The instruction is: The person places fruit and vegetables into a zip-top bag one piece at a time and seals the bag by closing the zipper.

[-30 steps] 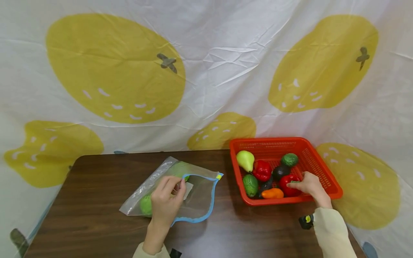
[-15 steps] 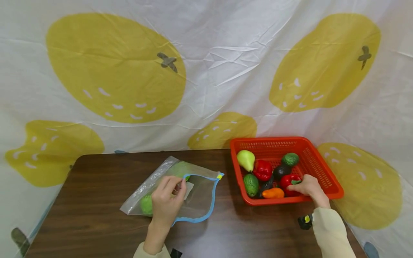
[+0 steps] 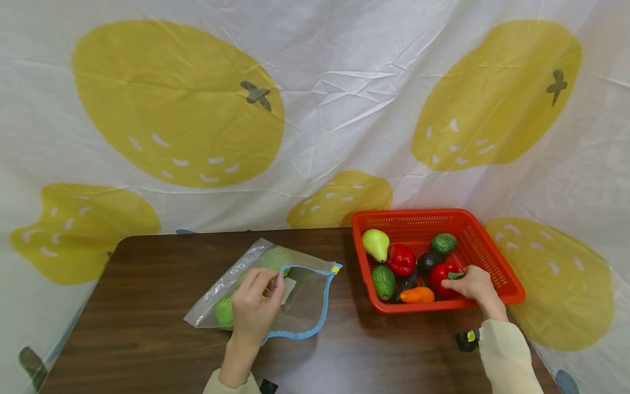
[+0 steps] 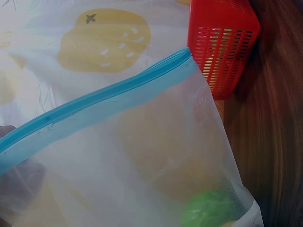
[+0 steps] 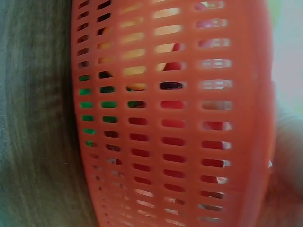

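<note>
My left hand (image 3: 257, 301) pinches the upper edge of a clear zip bag (image 3: 307, 298) that lies on the table with its blue-trimmed mouth spread toward the right. Inside the bag are a light-green round thing (image 3: 224, 313) and another green piece (image 3: 278, 257), both blurred by the plastic. In the left wrist view the blue zip strip (image 4: 104, 92) runs slantwise above a green round thing (image 4: 208, 210). My right hand (image 3: 476, 285) reaches over the near side of a red basket (image 3: 492, 262) and grips a red bell pepper (image 3: 441, 282) with a green stem. The basket wall (image 5: 189, 109) hides this grip in the right wrist view.
Also in the basket are a green pear (image 3: 375, 244), a second red bell pepper (image 3: 401, 260), an orange pepper (image 3: 416, 295), a dark avocado (image 3: 429, 262) and two green textured fruits. A brown wooden table (image 3: 143, 284) meets a lemon-print cloth (image 3: 344, 109) behind.
The red bell pepper under my right hand has turned slightly, and its green stem shows more. My left hand and the bag have hardly moved.
</note>
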`<action>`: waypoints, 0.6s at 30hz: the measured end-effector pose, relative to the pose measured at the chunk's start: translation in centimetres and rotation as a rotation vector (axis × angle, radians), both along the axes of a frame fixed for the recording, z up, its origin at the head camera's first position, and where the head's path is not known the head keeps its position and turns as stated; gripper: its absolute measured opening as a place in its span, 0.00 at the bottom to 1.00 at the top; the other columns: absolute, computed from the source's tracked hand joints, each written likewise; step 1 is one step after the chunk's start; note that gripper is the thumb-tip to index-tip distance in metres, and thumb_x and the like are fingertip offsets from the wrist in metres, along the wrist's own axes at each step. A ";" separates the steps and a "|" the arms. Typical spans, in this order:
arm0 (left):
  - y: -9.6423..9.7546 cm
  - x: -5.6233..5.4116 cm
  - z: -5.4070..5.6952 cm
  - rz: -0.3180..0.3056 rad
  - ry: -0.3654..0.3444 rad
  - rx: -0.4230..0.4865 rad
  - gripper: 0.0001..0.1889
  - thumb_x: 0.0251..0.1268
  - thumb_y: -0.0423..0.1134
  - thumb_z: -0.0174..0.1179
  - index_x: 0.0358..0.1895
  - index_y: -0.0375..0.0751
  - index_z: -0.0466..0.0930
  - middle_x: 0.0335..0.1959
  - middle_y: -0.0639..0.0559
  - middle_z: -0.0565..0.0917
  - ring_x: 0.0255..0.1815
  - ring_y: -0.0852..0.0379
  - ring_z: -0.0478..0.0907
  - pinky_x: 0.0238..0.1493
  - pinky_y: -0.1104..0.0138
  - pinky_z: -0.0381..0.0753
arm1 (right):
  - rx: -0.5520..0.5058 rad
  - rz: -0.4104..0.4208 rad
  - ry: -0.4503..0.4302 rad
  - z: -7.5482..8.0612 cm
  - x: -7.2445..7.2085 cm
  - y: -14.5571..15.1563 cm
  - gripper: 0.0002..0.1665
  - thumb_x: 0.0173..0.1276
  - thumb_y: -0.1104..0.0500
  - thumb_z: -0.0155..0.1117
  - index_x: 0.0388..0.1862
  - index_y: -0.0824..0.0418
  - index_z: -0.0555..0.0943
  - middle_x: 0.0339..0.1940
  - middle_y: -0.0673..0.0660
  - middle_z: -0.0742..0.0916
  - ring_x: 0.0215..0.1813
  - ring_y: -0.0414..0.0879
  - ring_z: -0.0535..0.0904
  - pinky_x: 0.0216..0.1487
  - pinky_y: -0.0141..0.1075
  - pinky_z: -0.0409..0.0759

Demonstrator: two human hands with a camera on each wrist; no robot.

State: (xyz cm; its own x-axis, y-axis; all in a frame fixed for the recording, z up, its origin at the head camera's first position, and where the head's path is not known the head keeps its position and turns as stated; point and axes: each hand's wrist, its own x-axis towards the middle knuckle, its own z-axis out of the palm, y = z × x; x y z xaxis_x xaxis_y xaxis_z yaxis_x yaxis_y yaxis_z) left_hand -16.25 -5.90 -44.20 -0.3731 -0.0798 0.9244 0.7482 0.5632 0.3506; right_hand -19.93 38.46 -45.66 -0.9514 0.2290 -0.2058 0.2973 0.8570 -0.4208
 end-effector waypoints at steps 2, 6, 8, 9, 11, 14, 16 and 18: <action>0.0 0.0 0.0 -0.002 -0.003 0.000 0.09 0.59 0.33 0.55 0.23 0.34 0.79 0.22 0.48 0.76 0.18 0.59 0.72 0.18 0.77 0.73 | -0.008 -0.004 0.021 0.5 0.3 -0.1 0.34 0.53 0.45 0.70 0.35 0.76 0.72 0.30 0.68 0.78 0.35 0.58 0.71 0.36 0.43 0.74; 0.0 0.0 0.0 -0.003 -0.006 -0.001 0.09 0.58 0.33 0.55 0.24 0.33 0.79 0.22 0.48 0.76 0.18 0.59 0.72 0.18 0.78 0.73 | -0.041 0.001 0.083 1.9 1.1 -1.0 0.47 0.55 0.45 0.69 0.54 0.83 0.64 0.46 0.78 0.76 0.42 0.64 0.71 0.43 0.51 0.77; 0.0 0.0 0.0 -0.001 -0.006 -0.002 0.08 0.58 0.33 0.55 0.24 0.33 0.79 0.22 0.48 0.76 0.18 0.59 0.72 0.18 0.77 0.73 | -0.051 0.020 0.128 2.9 1.6 -1.9 0.47 0.55 0.46 0.69 0.56 0.83 0.63 0.47 0.78 0.76 0.42 0.64 0.71 0.42 0.51 0.77; 0.0 0.0 0.0 0.001 -0.006 -0.003 0.09 0.58 0.33 0.55 0.24 0.33 0.79 0.22 0.48 0.76 0.18 0.59 0.72 0.18 0.77 0.73 | -0.054 0.033 0.154 3.4 1.9 -2.5 0.47 0.55 0.47 0.69 0.56 0.82 0.63 0.47 0.77 0.76 0.41 0.64 0.71 0.41 0.51 0.77; 0.0 0.0 0.0 0.004 -0.007 -0.005 0.09 0.59 0.33 0.55 0.23 0.33 0.78 0.22 0.48 0.76 0.17 0.60 0.72 0.18 0.78 0.73 | -0.045 0.066 0.222 4.3 2.5 -3.9 0.44 0.55 0.48 0.69 0.56 0.81 0.64 0.46 0.76 0.76 0.42 0.63 0.72 0.41 0.52 0.77; 0.0 0.0 0.1 0.002 -0.010 -0.006 0.09 0.59 0.33 0.54 0.23 0.33 0.78 0.22 0.47 0.76 0.17 0.60 0.72 0.18 0.78 0.73 | -0.055 0.113 0.310 5.7 3.5 -6.4 0.42 0.53 0.52 0.71 0.56 0.78 0.66 0.47 0.74 0.77 0.43 0.62 0.73 0.42 0.52 0.77; 0.0 0.0 0.1 -0.001 -0.013 -0.008 0.09 0.59 0.33 0.54 0.23 0.33 0.78 0.22 0.47 0.76 0.18 0.60 0.72 0.18 0.78 0.73 | -0.086 0.153 0.365 6.3 4.3 -8.1 0.40 0.52 0.54 0.72 0.57 0.76 0.67 0.46 0.72 0.78 0.43 0.61 0.75 0.42 0.51 0.79; 0.0 0.0 0.1 -0.003 -0.016 -0.010 0.09 0.59 0.33 0.54 0.23 0.33 0.78 0.22 0.47 0.76 0.18 0.60 0.72 0.18 0.77 0.73 | -0.131 0.197 0.402 6.6 4.9 -10.0 0.39 0.50 0.56 0.74 0.57 0.73 0.69 0.46 0.69 0.79 0.43 0.59 0.77 0.42 0.50 0.80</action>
State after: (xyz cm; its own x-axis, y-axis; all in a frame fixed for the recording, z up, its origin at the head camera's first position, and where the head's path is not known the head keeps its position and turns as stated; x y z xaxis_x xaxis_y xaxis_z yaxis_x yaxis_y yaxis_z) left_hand -16.20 -5.89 -44.09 -0.3880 -0.0696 0.9190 0.7441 0.5647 0.3569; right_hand -15.03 28.49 -39.02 -0.9843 0.0328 0.1735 -0.0748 0.8126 -0.5780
